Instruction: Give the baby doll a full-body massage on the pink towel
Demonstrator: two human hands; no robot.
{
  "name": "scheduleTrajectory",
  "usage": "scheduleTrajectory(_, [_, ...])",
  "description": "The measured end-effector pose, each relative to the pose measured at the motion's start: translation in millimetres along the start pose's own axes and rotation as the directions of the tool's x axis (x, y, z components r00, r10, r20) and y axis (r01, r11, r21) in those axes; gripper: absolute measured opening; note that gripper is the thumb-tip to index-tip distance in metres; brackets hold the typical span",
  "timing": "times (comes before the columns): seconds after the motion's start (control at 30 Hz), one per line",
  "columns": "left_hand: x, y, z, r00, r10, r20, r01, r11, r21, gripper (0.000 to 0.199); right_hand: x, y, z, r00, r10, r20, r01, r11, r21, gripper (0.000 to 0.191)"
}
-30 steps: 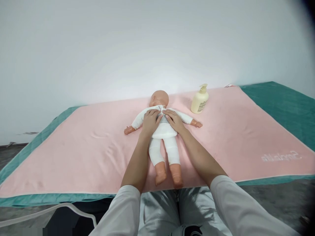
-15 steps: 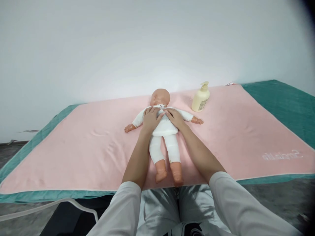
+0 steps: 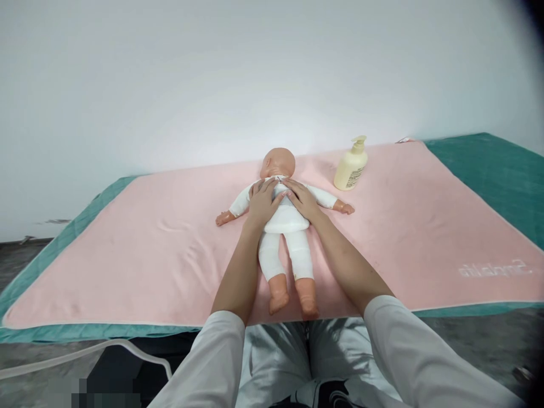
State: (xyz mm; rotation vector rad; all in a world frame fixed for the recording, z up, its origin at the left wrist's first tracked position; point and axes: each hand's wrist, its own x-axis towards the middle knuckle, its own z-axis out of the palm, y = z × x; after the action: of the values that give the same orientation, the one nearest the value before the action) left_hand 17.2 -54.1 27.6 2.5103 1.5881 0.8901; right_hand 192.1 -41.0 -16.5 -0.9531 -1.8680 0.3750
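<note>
1. Wall (image 3: pixel 272 73) is filling the bkgd.
2. Green cover (image 3: pixel 488 175) is showing at L, R & front, under the towel.
3. Pink towel (image 3: pixel 127 255) is lying over it, w/ a few wrinkles.
4. Doll (image 3: pixel 287 216) is lying mid-towel, prob. face-down, head toward wall, feet near front edge, arms spreading sideways. Cloth torso is looking padded: prob. light & soft. Head & feet are looking smooth, stiffer, maybe a bit slippery. Best hold: both sides of torso, not limbs; neck seam is prob. the weak spot.
5. Bottle (image 3: pixel 351 171) w/ pump is standing upright on towel, R of doll, near, not touching.
6. L hand (image 3: pixel 263 205) & R hand (image 3: pixel 304 204) are resting on doll's upper torso, palms down, fingers extended, thumbs nearly meeting; neither is gripping anything. Pressure: can't tell.
</note>
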Motion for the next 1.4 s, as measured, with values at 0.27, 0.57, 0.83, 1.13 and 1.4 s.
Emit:
scheduleTrajectory(0.27, [1.4,-0.6,-1.1,1.0,-0.003,0.017,0.003,1.0,-0.019,0.05,0.4,7.4,2.1,0.999,0.034,0.03,-0.034,0.999,-0.015,0.052])
scheduleTrajectory(0.57, [-11.7,-6.9,-6.8,0.986,-0.036,-0.165,0.006,0.983,-0.183,0.045,-10.3,-12.7,-6.3,0.991,0.055,-0.118,-0.045,0.995,0.084,0.05])
scheduleTrajectory(0.83, [-51.3,4.9,-19.5,0.984,-0.007,-0.176,-0.056,0.934,-0.353,0.046,-47.6,-51.6,-9.0,0.949,0.08,-0.305,-0.064,0.996,0.063,0.043])
scheduleTrajectory(1.13, [-84.6,17.8,-20.3,0.988,0.126,-0.091,-0.154,0.871,-0.466,0.04,-86.3,-70.9,-12.9,0.987,0.041,-0.158,-0.029,0.996,0.079,0.035])
scheduleTrajectory(1.4, [-79.0,11.3,-14.6,0.992,0.113,-0.051,-0.124,0.871,-0.476,0.034,-79.9,-53.4,-2.2,0.992,0.082,-0.101,-0.076,0.995,0.061,0.026])
